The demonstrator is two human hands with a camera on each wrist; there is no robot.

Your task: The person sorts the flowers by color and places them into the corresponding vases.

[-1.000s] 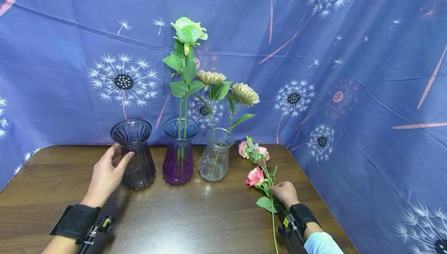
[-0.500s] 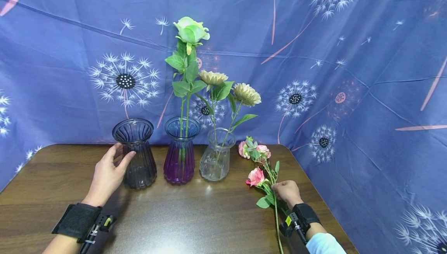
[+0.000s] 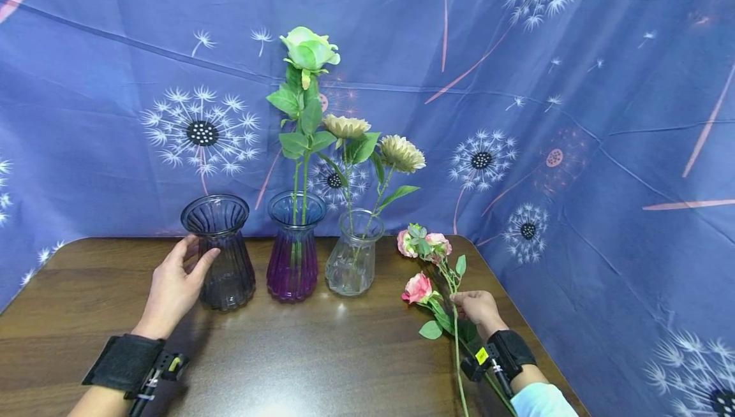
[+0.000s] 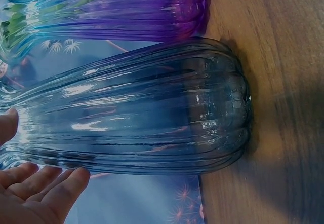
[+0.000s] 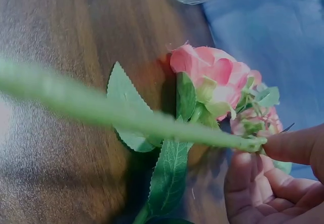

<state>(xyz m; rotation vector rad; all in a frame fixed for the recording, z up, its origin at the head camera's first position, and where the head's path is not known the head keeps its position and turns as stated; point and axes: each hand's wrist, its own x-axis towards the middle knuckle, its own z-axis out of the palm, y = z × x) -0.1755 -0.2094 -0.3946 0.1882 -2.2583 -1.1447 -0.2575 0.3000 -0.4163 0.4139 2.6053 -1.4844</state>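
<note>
My left hand [image 3: 177, 283] holds the dark grey ribbed glass vase [image 3: 228, 273] near its neck, thumb on one side and fingers on the other. The vase stands upright on the table, with no flower in it. At the right, my right hand [image 3: 478, 310] pinches the green stem [image 5: 202, 133] of a pale pink flower spray [image 3: 439, 245] between thumb and fingers. A deeper pink rose [image 3: 418, 288] with green leaves lies on the table just left of that stem. The right wrist view shows the rose [image 5: 215, 74] behind the pinched stem.
A purple-blue vase [image 3: 293, 270] holding a tall pale green rose [image 3: 310, 50] stands beside the grey one. Right of it is a clear vase [image 3: 351, 270] with two cream flowers [image 3: 403, 154]. A blue dandelion-print cloth [image 3: 367, 15] hangs behind the wooden table [image 3: 321, 353].
My right hand has shifted slightly right and up with the pinched stem. The pale pink spray has moved right, away from the deeper pink rose. My left hand stays on the grey vase.
</note>
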